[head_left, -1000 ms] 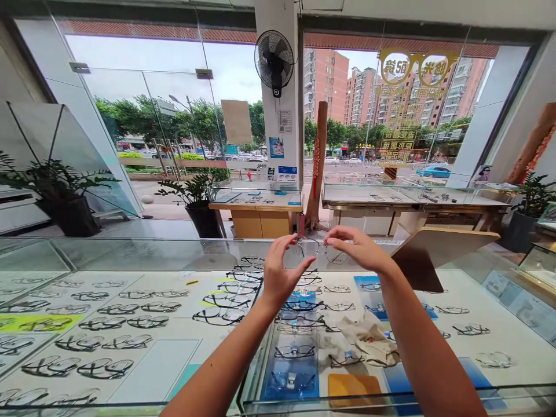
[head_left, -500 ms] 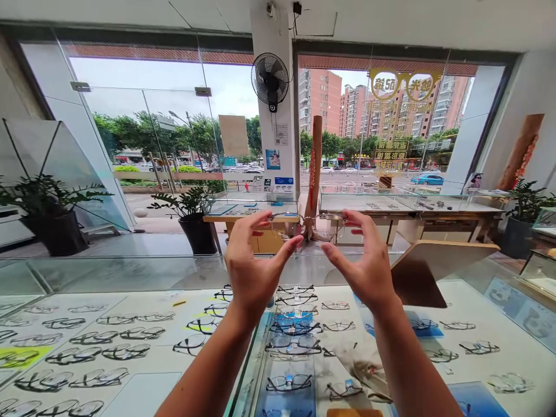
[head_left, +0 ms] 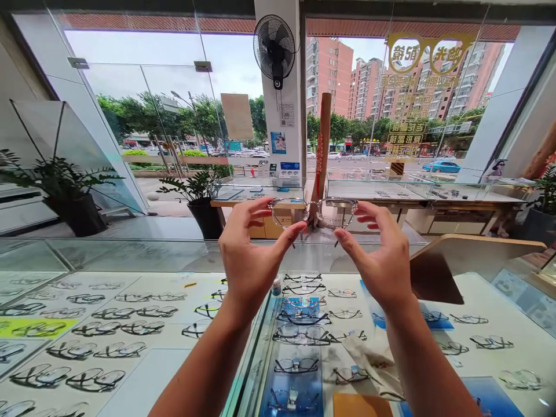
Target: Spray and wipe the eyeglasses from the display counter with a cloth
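Observation:
A pair of thin clear-lensed eyeglasses (head_left: 313,204) is held up in front of me, level, above the display counter. My left hand (head_left: 256,246) grips its left end between fingertips and thumb. At the other end, my right hand (head_left: 376,249) has its fingers at the rim and its thumb below the lens. Both lenses show between the hands, and the street side of the shop is visible through them. How the temples are folded is hard to make out.
Below my arms, a glass display case (head_left: 165,266) holds rows of eyeglasses. A tilted brown-framed mirror or board (head_left: 438,278) stands right, near a beige cloth (head_left: 373,359). Beyond are a wooden post (head_left: 324,145), a potted plant (head_left: 204,214) and another glass counter (head_left: 373,188).
The view has tipped down and come slightly closer. The eyeglasses sit a little higher and look larger, with their lenses more clearly facing me; both hands still hold them.

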Demonstrator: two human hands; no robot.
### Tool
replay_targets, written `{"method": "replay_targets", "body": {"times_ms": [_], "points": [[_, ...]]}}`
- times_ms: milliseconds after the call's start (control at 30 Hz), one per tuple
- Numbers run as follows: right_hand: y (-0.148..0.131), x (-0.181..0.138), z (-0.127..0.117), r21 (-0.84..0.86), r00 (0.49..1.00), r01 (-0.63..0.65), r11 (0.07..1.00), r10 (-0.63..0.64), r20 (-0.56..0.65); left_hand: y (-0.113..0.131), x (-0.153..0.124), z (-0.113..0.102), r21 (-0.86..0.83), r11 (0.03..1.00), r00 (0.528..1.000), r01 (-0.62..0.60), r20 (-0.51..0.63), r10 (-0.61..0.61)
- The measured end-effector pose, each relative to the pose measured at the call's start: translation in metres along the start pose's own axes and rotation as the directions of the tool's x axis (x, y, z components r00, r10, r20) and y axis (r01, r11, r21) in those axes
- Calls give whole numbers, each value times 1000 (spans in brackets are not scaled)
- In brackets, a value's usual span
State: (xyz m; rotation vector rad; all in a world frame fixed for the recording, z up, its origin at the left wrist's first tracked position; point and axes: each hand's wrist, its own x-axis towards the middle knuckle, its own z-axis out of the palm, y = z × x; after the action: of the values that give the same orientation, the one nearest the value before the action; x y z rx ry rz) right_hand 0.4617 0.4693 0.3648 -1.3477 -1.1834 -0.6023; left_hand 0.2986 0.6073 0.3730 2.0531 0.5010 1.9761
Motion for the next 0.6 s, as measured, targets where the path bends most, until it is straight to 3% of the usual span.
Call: {"method": "replay_targets", "body": {"times_ms": [600], "points": [[5,0,1,10,997,-60,998,60,39,3,-3,3,74,990,991,-117,-55,122]]}}
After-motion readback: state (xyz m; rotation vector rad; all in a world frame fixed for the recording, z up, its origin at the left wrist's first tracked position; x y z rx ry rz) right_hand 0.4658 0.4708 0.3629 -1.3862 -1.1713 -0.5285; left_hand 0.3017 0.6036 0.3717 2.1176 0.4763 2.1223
